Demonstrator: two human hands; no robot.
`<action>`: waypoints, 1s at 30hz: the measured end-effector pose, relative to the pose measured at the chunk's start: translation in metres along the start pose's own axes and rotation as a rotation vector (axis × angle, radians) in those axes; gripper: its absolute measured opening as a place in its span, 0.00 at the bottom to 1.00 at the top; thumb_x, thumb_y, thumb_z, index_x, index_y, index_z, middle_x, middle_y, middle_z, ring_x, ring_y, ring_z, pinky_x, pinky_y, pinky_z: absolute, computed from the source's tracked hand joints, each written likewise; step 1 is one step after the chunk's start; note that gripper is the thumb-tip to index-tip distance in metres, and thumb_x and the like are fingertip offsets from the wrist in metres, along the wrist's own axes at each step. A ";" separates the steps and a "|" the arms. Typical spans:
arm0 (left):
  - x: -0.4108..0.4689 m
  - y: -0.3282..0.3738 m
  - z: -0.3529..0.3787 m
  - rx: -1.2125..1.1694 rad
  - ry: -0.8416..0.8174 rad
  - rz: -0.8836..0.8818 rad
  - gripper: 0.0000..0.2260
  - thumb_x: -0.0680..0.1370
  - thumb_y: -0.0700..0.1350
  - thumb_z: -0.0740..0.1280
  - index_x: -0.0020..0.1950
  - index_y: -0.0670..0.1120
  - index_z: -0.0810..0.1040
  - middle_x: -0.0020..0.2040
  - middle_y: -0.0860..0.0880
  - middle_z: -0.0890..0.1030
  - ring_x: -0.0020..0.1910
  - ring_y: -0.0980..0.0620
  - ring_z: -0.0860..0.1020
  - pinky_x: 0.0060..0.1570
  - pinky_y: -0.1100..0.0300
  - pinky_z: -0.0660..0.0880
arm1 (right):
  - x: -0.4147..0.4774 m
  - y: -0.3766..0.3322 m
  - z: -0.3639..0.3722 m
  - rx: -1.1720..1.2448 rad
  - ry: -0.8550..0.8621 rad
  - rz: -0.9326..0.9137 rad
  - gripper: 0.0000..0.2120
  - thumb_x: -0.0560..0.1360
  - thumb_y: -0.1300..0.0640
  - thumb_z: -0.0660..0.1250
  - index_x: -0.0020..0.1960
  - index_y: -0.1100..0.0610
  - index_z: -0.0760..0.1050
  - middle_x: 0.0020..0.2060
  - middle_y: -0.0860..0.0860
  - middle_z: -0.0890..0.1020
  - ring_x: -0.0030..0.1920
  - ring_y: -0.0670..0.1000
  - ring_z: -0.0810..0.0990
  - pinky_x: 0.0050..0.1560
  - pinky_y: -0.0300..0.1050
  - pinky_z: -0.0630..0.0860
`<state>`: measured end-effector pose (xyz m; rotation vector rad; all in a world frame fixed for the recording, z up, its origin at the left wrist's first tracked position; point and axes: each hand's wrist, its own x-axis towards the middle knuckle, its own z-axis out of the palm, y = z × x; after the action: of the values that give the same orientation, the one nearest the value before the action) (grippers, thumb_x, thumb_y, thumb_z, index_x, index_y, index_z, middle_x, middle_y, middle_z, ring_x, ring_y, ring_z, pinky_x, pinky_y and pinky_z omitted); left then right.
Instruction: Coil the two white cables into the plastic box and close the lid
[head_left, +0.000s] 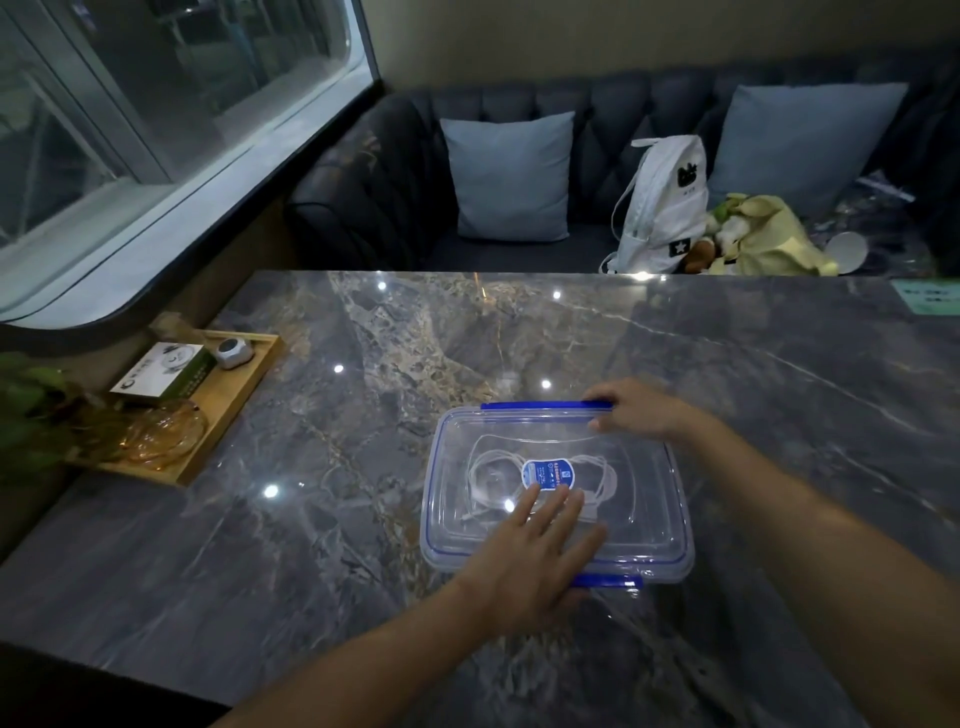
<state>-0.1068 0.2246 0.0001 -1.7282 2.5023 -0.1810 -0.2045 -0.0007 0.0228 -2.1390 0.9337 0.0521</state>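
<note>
A clear plastic box (441, 519) with blue trim sits on the marble table, its transparent lid (639, 499) laid on top. Through the lid I see the coiled white cables (491, 467) inside, under a blue label. My left hand (540, 551) lies flat on the near part of the lid, fingers spread, covering part of the near blue latch (613, 581). My right hand (636, 408) rests at the far right corner of the box, fingers curled on the end of the far blue latch (540, 406).
A wooden tray (244, 384) at the left table edge holds a small box, a grey gadget and an amber glass dish. Leaves show at far left. Beyond the table stands a dark sofa with blue cushions, a white bag (665, 208) and yellow-green items.
</note>
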 end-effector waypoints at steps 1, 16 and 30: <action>0.001 0.000 0.001 -0.009 0.027 0.002 0.26 0.73 0.62 0.62 0.65 0.49 0.74 0.63 0.42 0.79 0.64 0.44 0.75 0.61 0.46 0.74 | 0.000 -0.003 0.002 -0.019 0.001 0.006 0.16 0.72 0.58 0.67 0.59 0.60 0.74 0.57 0.57 0.79 0.52 0.53 0.76 0.53 0.46 0.71; 0.005 -0.006 0.000 -0.088 0.229 0.016 0.20 0.70 0.58 0.69 0.50 0.43 0.80 0.57 0.40 0.82 0.57 0.43 0.80 0.57 0.49 0.77 | 0.008 -0.017 0.027 -0.151 0.203 -0.034 0.16 0.73 0.48 0.66 0.59 0.52 0.76 0.58 0.52 0.79 0.59 0.54 0.75 0.65 0.55 0.65; 0.003 -0.008 -0.008 -0.440 0.100 -0.164 0.26 0.74 0.56 0.64 0.65 0.42 0.70 0.65 0.44 0.76 0.63 0.44 0.74 0.60 0.48 0.74 | 0.002 -0.022 0.029 -0.307 0.175 -0.062 0.14 0.75 0.49 0.61 0.57 0.52 0.75 0.56 0.55 0.79 0.56 0.56 0.76 0.59 0.52 0.68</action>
<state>-0.1017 0.2192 0.0094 -2.1317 2.6154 0.3040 -0.1821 0.0272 0.0163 -2.4867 1.0114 -0.0245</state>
